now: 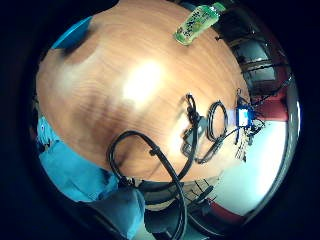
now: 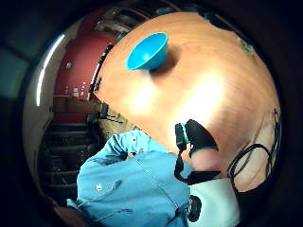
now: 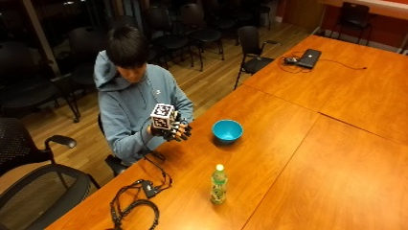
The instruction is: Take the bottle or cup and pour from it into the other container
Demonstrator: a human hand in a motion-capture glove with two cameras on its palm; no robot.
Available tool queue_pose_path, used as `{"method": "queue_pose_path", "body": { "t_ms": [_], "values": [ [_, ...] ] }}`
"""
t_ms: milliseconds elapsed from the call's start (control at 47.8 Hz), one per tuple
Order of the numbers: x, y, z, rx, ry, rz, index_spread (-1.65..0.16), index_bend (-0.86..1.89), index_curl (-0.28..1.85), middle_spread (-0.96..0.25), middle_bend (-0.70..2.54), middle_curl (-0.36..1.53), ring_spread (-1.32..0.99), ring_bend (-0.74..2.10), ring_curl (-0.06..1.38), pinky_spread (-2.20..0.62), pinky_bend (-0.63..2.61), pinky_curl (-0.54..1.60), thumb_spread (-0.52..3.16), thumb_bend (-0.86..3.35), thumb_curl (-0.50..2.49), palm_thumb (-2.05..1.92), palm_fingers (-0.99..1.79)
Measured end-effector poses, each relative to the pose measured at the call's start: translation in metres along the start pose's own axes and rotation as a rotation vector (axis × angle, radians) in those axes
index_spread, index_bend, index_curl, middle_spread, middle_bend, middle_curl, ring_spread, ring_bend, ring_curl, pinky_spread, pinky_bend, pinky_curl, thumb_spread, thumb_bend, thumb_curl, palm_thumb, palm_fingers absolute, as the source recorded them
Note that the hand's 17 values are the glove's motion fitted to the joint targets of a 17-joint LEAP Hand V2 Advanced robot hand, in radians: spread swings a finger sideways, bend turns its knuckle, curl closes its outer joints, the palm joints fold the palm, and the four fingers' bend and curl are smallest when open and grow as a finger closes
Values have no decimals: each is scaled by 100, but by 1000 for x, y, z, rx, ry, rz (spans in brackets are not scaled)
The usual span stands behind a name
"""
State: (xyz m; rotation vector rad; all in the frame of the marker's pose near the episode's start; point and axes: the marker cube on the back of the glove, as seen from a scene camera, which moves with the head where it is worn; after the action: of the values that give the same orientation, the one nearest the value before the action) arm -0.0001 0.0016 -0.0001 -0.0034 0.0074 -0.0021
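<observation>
The wooden table [image 3: 331, 143] carries a blue bowl [image 3: 227, 130], and the green bottle [image 3: 219, 184] stands upright well apart from it, nearer the table's edge. The bottle looks light, smooth and slightly slippery; its mid-body seems the best place to grasp. The gloved right hand [image 3: 175, 130] hovers beside the bowl with fingers relaxed, holding nothing.

- The table [image 3: 300, 139] is showing smooth, glossy wood.
- The blue bowl [image 3: 227, 130] is looking like smooth plastic.
- The bottle [image 3: 219, 185] is appearing as clear plastic, wearing 1 glossy green label.
</observation>
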Motion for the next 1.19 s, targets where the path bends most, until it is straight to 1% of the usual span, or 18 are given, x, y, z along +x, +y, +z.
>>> {"method": "queue_pose_path", "body": {
  "t_ms": [21, 146, 251, 355, 585, 795, 920, 1045, 1192],
  "values": [
    [0, 0, -1, 0, 3, 1, -18, 20, 6, 0, 22, 5, 4, 31, 5, 9, 33, 5, 37, 30, 12, 51, 40],
    [13, -1, -18, -4, 1, 9, -29, 18, 14, 0, 21, 12, 6, 33, 12, 15, 35, 11, 65, 28, 18, 59, 37],
    [8, 11, -6, -10, 18, 1, -33, 17, 17, 0, 20, 16, 7, 33, 15, 18, 36, 13, 78, 24, 22, 62, 36],
    [11, 23, -4, -4, 28, 27, -34, 17, 20, 0, 20, 19, 8, 33, 17, 20, 35, 14, 85, 20, 25, 65, 35],
    [46, 37, -26, 4, 81, 97, -36, 17, 24, 0, 20, 24, 8, 33, 20, 21, 35, 16, 93, 11, 30, 69, 34],
    [78, 59, -33, -37, 135, 155, -36, 17, 26, 0, 19, 27, 8, 33, 22, 22, 34, 18, 95, 5, 34, 73, 35],
    [107, 62, -48, -47, 140, 208, -36, 16, 27, 0, 19, 28, 8, 33, 23, 22, 33, 18, 96, 1, 36, 76, 35],
    [131, 70, -47, -38, 163, 243, -35, 17, 28, 0, 19, 29, 8, 33, 24, 22, 32, 19, 97, -1, 38, 78, 36],
    [174, 63, -64, -35, 189, 285, -35, 17, 29, 0, 18, 30, 7, 33, 25, 22, 32, 20, 97, -2, 40, 79, 37]
  ]
}}
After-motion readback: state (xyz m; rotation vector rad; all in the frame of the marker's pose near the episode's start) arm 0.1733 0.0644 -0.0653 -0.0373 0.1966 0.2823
